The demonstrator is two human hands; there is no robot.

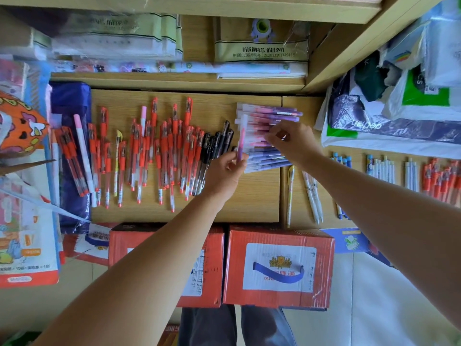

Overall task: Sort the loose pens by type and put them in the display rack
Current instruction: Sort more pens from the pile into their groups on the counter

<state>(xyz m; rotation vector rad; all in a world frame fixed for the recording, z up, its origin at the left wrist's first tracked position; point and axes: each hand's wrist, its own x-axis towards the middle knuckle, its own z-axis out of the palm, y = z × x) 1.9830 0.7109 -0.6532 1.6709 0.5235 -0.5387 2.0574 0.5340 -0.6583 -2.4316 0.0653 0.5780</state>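
On the wooden shelf [249, 196] lie many red-capped pens [159, 151] in a loose spread, with a few black pens [219, 143] at their right edge. A stack of pink-and-purple pens [269, 113] lies sideways further right. My left hand [224, 173] pinches one pink-purple pen [242, 136] upright beside that stack. My right hand [291, 143] rests on the stack, fingers curled and pinching its pens; what it holds is partly hidden.
White and yellow pens [309, 193], blue-capped pens [341, 161] and more red pens [439, 178] lie on the right shelf section. Plastic bags [399, 116] crowd the far right. Red cardboard boxes [279, 265] stand below the shelf edge. Packaged stationery [25, 221] lies left.
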